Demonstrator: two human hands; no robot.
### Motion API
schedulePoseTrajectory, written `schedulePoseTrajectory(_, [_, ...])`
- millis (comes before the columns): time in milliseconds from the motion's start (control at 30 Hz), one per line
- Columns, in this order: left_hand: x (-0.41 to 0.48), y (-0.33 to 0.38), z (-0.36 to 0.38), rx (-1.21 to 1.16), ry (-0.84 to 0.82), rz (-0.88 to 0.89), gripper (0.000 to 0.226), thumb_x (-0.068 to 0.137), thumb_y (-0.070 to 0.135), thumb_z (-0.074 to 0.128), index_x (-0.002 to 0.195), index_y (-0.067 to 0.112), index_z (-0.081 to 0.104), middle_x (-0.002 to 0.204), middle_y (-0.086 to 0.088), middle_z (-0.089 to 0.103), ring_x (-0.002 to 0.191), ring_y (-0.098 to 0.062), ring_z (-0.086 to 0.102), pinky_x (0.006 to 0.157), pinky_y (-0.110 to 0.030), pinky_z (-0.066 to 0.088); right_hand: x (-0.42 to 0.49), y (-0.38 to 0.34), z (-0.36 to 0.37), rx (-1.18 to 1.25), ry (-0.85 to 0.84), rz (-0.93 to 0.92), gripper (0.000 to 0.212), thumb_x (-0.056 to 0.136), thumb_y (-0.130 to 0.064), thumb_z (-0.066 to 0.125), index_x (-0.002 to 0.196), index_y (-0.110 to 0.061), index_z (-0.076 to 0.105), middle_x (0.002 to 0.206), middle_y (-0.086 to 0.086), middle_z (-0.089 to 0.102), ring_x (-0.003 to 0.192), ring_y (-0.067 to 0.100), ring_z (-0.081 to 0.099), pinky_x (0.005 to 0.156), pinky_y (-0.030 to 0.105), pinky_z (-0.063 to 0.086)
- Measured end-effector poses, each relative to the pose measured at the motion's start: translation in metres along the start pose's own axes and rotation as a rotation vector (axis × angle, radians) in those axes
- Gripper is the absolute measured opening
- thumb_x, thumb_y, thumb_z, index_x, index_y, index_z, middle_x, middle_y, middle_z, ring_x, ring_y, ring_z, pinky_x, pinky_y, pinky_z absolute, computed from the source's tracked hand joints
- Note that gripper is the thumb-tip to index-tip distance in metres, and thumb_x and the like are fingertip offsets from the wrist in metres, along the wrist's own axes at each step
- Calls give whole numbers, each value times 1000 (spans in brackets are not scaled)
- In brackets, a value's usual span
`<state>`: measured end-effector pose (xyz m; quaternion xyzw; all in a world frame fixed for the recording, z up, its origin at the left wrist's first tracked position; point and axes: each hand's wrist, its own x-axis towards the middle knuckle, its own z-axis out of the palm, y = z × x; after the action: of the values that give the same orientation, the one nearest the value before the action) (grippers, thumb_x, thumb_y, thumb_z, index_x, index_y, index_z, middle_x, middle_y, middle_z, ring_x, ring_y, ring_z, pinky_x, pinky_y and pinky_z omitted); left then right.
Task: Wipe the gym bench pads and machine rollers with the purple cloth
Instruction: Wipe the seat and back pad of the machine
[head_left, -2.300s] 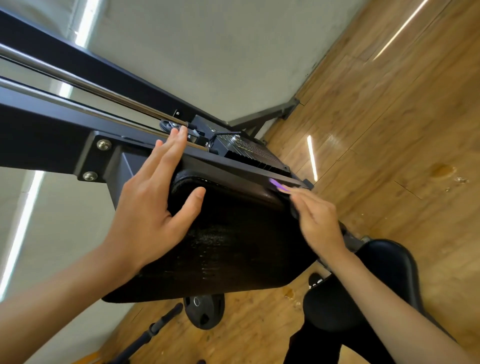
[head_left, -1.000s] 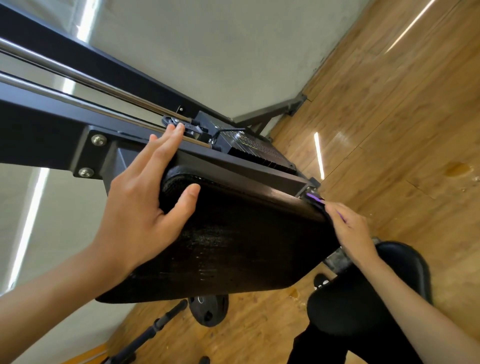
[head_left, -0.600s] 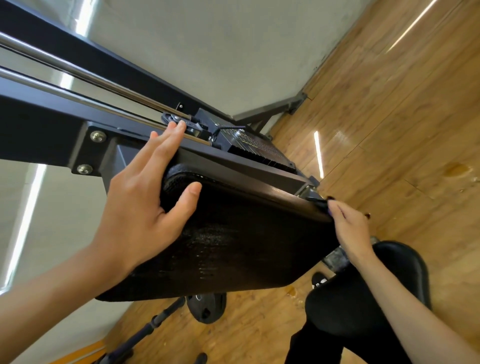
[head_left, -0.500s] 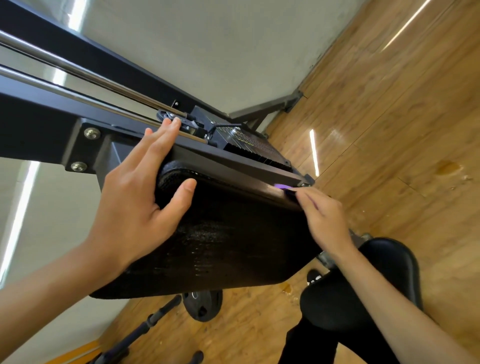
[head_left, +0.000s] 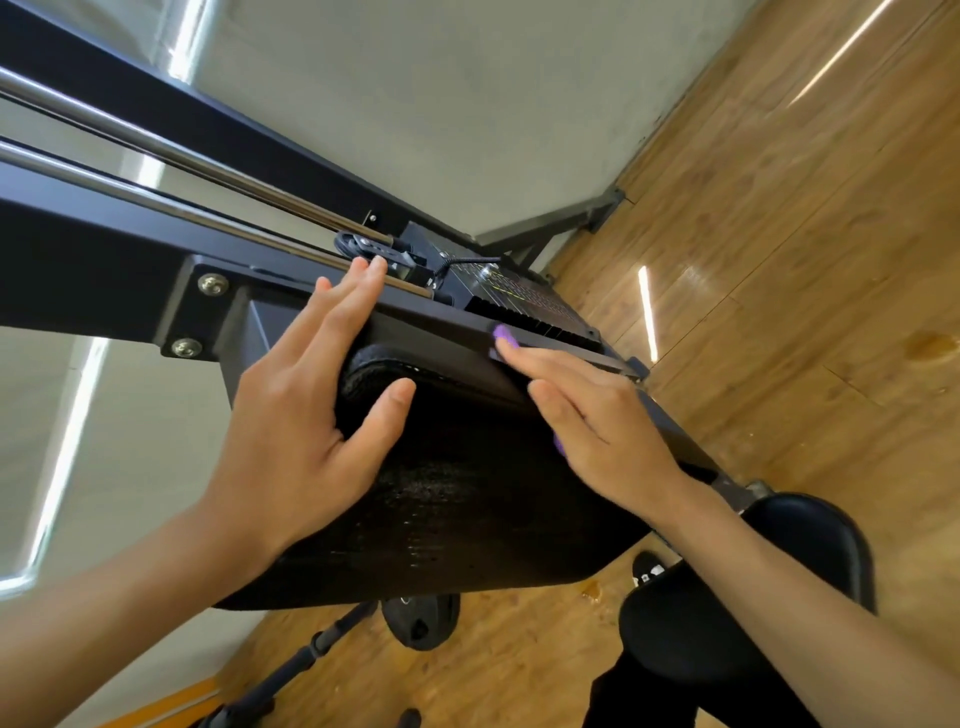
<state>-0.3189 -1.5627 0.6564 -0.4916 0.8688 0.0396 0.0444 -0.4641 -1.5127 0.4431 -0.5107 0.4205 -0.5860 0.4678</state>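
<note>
Two bare hands lie on one black back pad (head_left: 457, 499), which tilts across the middle of the view beneath a dark frame beam (head_left: 78, 270). The left hand (head_left: 306, 431) rests flat at the pad's upper end, its four fingers straight and close together reaching onto the beam and its thumb spread apart on the pad's face; it grips nothing. The right hand (head_left: 597, 431) lies along the pad's upper edge with fingers straight and together, pressing the single purple cloth (head_left: 504, 335) against that edge. The cloth shows only as two small purple slivers, one at the fingertips and one under the heel of the palm. A second black pad, the seat pad (head_left: 810, 545), sits lower right, partly behind the right forearm. Two bolts (head_left: 213, 284) fix a plate on the beam, and two chrome rods (head_left: 156, 151) run side by side above it toward one weight stack (head_left: 524, 304). On the wooden floor (head_left: 779, 260) below the back pad lie one round weight plate (head_left: 421, 621) and one dark bar (head_left: 311, 644). A pale wall (head_left: 415, 104) stands behind the machine.
</note>
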Motion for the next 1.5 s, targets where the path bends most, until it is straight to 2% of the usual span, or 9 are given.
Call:
schedulePoseTrajectory(100, [0,0,-2,-6,0,13,72,99,47,48,161,13,34,165,-5,39,156,-27,29,124,-47,32,12,-18,5,33,-13,-74,49,107,-30,43,151,-8,46,149,0,54,137,5,50,111,23,42])
schedulePoseTrajectory(300, [2,3,1,5,52,56,71,100,41,50,158,2,36,163,-10,40,156,-21,29,124,-44,30,-19,-1,-3,-46,13,-167,49,109,-29,44,152,-8,42,150,7,52,139,17,50,107,44,50])
schedulePoseTrajectory(500, [5,-2,1,-29,31,88,66,100,38,48,149,-7,44,151,-20,52,141,-37,50,111,-62,43,46,-62,19,72,-95,-372,49,105,-16,47,149,5,40,149,15,50,143,21,46,116,40,42])
schedulePoseTrajectory(700, [4,0,-6,-11,69,81,71,99,33,45,156,-6,33,163,-15,37,155,-15,24,126,-48,26,-18,-3,9,-79,25,-220,52,110,-31,44,155,-8,33,147,9,50,139,18,49,107,47,49])
schedulePoseTrajectory(900, [6,0,0,-18,59,106,69,100,34,45,155,-7,34,162,-18,38,155,-30,32,126,-56,26,35,-54,23,-13,35,-378,49,107,-23,44,148,5,41,145,16,53,139,19,51,113,37,44])
schedulePoseTrajectory(1133, [1,-2,0,-21,71,87,70,100,33,46,157,-5,33,163,-15,36,157,-25,28,128,-50,24,-25,2,17,-44,222,-71,36,111,-23,39,142,-10,53,114,-15,58,81,-7,62,75,16,52])
schedulePoseTrajectory(1200, [4,-1,0,-19,73,83,70,100,35,45,157,-5,33,163,-15,36,157,-25,28,128,-50,23,8,-35,26,-43,241,-144,36,109,-17,41,138,-2,56,116,-14,61,96,-8,63,90,16,50])
schedulePoseTrajectory(1300, [4,1,1,-48,50,89,70,100,34,45,156,-7,33,162,-19,37,155,-30,31,127,-53,24,38,-70,35,-33,169,-331,37,107,-13,45,136,6,56,136,12,62,130,16,58,110,34,48])
schedulePoseTrajectory(1500, [3,2,-2,-59,59,88,70,96,28,44,155,-7,35,161,-18,40,154,-29,33,126,-53,25,-3,-27,22,-191,170,-471,35,109,-11,48,144,-9,50,147,8,51,133,19,53,103,40,53])
